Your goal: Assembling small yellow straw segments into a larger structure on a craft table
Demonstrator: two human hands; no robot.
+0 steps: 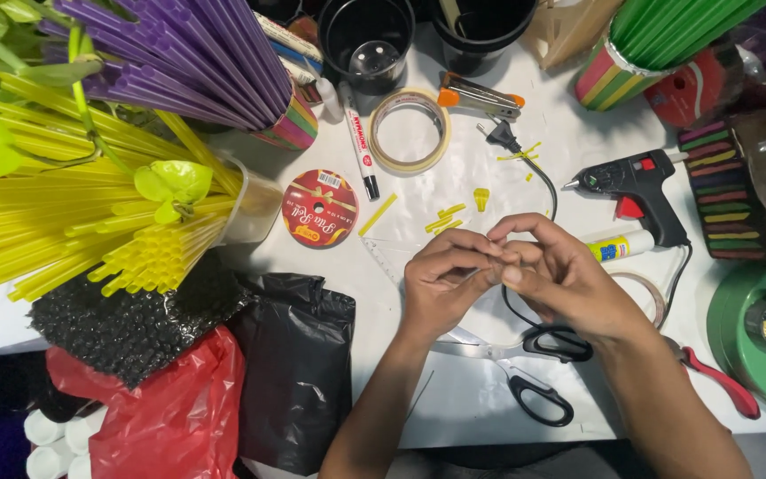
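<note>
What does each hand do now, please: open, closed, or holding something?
Left hand: fingers pinched together; held item cannot be told.
Right hand: fingers curled, meeting the left; contents cannot be told.

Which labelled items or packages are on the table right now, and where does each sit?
Ribbon spool: round red label with gold print, left of the hands.
Marker: white barrel, red lettering, black tip, beside the tape roll.
Glue stick: white tube, yellow and blue label, under the black glue gun.
Red plastic bag: bottom left.

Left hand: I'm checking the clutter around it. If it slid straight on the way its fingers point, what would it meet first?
The left hand points up and right, and its fingertips already touch the right hand. Past that lies the black glue gun, though its height above the table is unclear.
</note>
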